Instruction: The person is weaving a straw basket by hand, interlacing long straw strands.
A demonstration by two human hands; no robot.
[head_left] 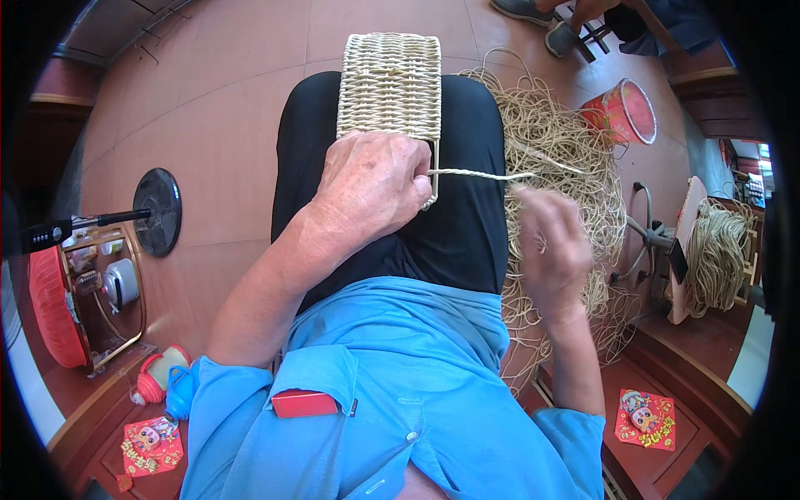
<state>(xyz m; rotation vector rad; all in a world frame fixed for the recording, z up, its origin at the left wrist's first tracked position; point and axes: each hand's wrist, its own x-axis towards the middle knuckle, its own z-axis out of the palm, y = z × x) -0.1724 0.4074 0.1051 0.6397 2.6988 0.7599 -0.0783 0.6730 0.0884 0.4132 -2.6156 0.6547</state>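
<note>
A narrow panel woven from pale, straw-coloured cord [389, 87] lies lengthwise across my thighs. At its near end a bare bit of its frame [436, 158] shows beyond the weave. My left hand [371, 175] is closed over this end, thumb and fingers gripping the frame and hiding most of it. A twisted cord strand [475, 174] runs out from under those fingers toward the right. Just below the strand's outer stretch is my right hand [557, 242], raised and smeared by motion. Whether it touches the strand I cannot tell.
A loose heap of cord [550, 142] covers the floor to my right, beside a red bucket [621, 112]. Farther right, more cord [718, 250] hangs by a wheeled stand [650, 237]. A round black base [157, 212] stands left. Another person's shoes [562, 37] show at the top right.
</note>
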